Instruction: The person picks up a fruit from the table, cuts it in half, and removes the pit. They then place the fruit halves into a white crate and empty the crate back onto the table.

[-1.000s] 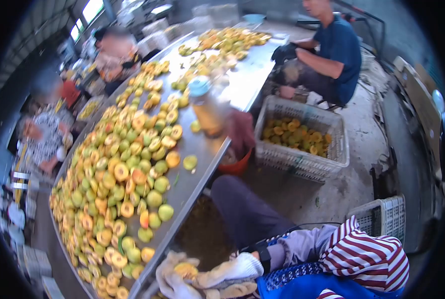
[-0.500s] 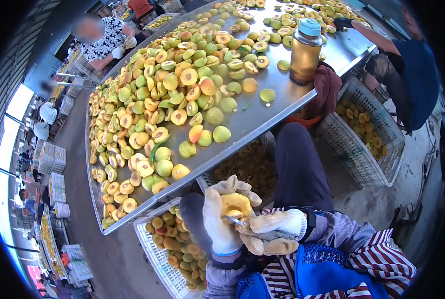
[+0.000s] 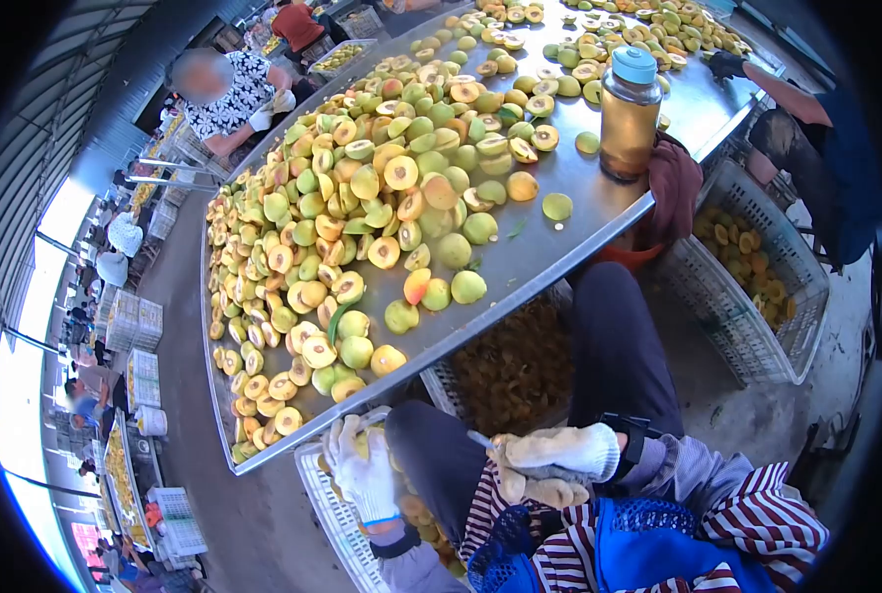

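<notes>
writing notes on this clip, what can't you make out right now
In the head view:
whether the left hand holds anything: its back hides the palm
most of the tool: covered by the right hand
part of the near crate: behind that left hand and the leg
the right-hand co-worker's head: cut off by the dark edge

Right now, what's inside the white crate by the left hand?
Yellowish fruit. The left hand and left leg cover part of the crate; anything deeper is hidden.

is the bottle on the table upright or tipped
Upright: the bottle stands on its base on the table, its blue lid on top.
</notes>
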The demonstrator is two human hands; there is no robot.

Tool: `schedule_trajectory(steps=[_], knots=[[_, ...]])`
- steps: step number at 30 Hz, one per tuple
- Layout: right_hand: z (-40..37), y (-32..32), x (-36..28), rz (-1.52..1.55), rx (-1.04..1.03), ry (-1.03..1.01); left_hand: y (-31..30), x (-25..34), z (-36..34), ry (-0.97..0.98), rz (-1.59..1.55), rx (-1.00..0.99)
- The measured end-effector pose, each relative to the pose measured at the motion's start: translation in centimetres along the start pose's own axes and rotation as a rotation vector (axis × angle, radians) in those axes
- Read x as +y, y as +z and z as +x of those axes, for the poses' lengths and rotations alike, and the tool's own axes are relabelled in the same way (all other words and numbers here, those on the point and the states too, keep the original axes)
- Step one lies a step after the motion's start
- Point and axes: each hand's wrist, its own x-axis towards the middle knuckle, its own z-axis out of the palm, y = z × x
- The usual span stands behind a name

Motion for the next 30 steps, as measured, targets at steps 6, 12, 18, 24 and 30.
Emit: schedule_trajectory(steps=[6,12,18,24,30], knots=[[0.0,0.4,-0.3,-0.062,0.079,-0.007,3.1,8.7,6.9,0.054,-0.338,-0.308],[0.5,-3.7,2.4,-0.046,-0.190,-0.381,13.6,8.1,16.9,0.291,0.045,-0.361],[-0.9,-1.2,-0.6,-0.077,0.212,-0.309,10.6,9.2,17.2,-0.044,-0.577,-0.464],[-0.5,-0.9,-1.1,-0.192,0.239,-0.460,5.1,12.9,6.7,-0.354,-1.615,-0.582],[1.1,-0.1,0.2,-0.434,0.405,-0.724,3.3,15.2,2.1,-0.428,-1.551,-0.529]])
